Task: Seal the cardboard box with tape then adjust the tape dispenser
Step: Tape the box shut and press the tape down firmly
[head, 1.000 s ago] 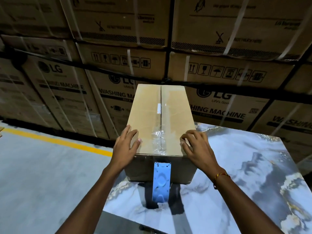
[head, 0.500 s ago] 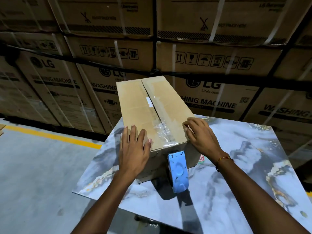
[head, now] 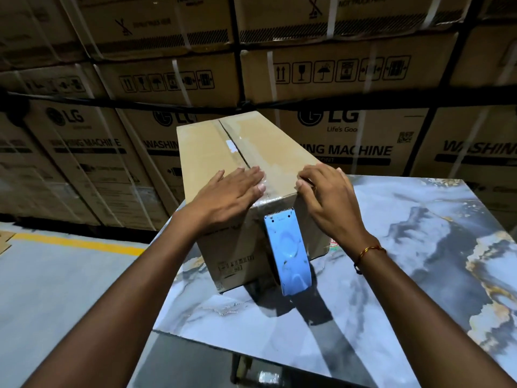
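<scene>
On the counter (head: pixel 391 289), open left hand (head: pixel 229 197) and right hand (head: pixel 330 200) press the stiff, light-looking box (head: pixel 212 152); the dispenser (head: pixel 288 250) hangs by tape, best gripped around its body.

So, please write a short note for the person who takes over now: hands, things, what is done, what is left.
Left hand: flat, open, pressing the box top near the seam.
Right hand: open, fingers curled over the near top edge, holding nothing.
Cardboard box: on the marble table, turned at an angle, flaps closed.
Clear tape: runs along the top seam and over the near edge.
Blue tape dispenser: hangs against the near face, apparently uncut from the strip.
Done: top seam taped.
Left: press the tape down, cut it free, adjust the dispenser.
</scene>
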The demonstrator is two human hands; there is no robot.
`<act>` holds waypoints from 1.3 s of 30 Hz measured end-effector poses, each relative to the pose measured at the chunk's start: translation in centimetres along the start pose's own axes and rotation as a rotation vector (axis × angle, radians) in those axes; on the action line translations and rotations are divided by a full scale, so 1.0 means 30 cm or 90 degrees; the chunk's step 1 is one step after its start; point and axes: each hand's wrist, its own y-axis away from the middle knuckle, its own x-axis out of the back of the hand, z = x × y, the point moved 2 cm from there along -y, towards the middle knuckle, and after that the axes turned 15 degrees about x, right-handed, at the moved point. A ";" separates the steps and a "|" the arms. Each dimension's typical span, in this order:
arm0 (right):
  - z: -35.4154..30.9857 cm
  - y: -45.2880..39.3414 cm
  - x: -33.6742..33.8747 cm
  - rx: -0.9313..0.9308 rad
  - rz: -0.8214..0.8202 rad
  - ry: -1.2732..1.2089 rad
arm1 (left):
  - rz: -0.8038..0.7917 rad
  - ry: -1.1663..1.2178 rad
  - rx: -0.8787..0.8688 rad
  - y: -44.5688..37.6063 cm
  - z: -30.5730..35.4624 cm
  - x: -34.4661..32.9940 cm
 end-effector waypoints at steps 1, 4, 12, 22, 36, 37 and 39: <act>-0.006 0.009 0.004 0.008 0.012 0.003 | -0.008 -0.013 0.002 -0.002 0.001 -0.002; -0.052 0.067 0.006 0.018 0.067 0.004 | -0.019 -0.048 0.004 -0.006 0.012 -0.003; -0.232 0.265 -0.053 -0.066 0.031 -0.018 | 0.041 -0.079 -0.028 0.069 -0.013 -0.005; -0.280 0.329 -0.120 -0.135 -0.008 -0.058 | 0.067 -0.081 -0.034 0.077 -0.003 -0.001; -0.329 0.420 -0.037 -0.138 -0.084 0.081 | 0.092 -0.112 -0.018 0.099 0.024 -0.003; -0.341 0.452 -0.040 -0.139 -0.101 0.086 | 0.091 -0.111 -0.019 0.098 0.023 -0.002; -0.357 0.499 -0.040 -0.152 -0.130 0.085 | 0.081 -0.104 -0.033 0.095 0.018 0.001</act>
